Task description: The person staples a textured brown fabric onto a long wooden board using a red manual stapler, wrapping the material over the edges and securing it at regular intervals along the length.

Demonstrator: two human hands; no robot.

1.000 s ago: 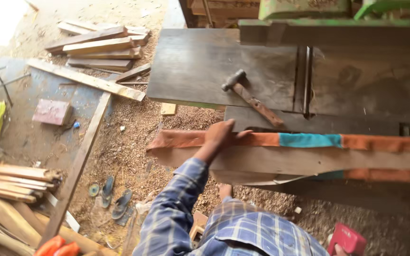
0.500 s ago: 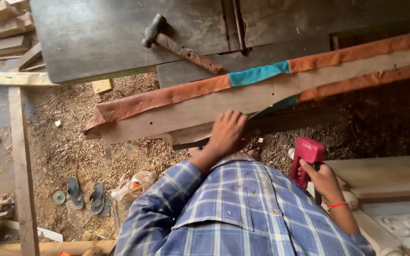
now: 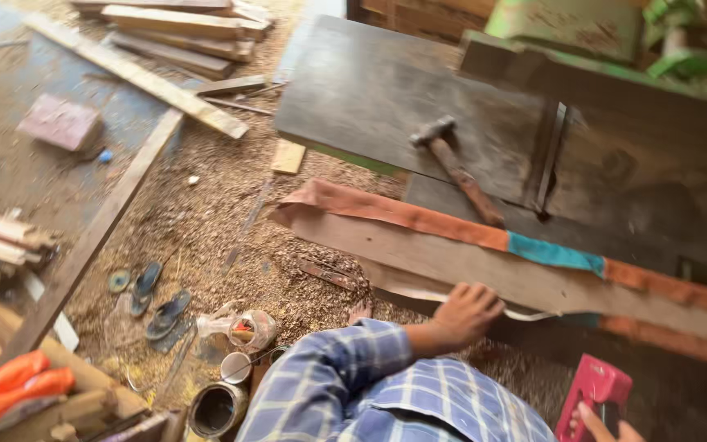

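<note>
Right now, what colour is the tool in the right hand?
Red tool, head view, lower right.

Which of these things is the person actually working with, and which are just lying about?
In use:
- left hand resting on the long wooden plank
- right hand holding a red tool

Lying about:
- hammer on the dark saw table
- sandals in the sawdust
- tins
- stacked boards

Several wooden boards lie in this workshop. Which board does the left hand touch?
The left hand rests on the long board with the orange and teal edge strip, leaning beside the saw table. The other boards lie far off on the floor.
</note>
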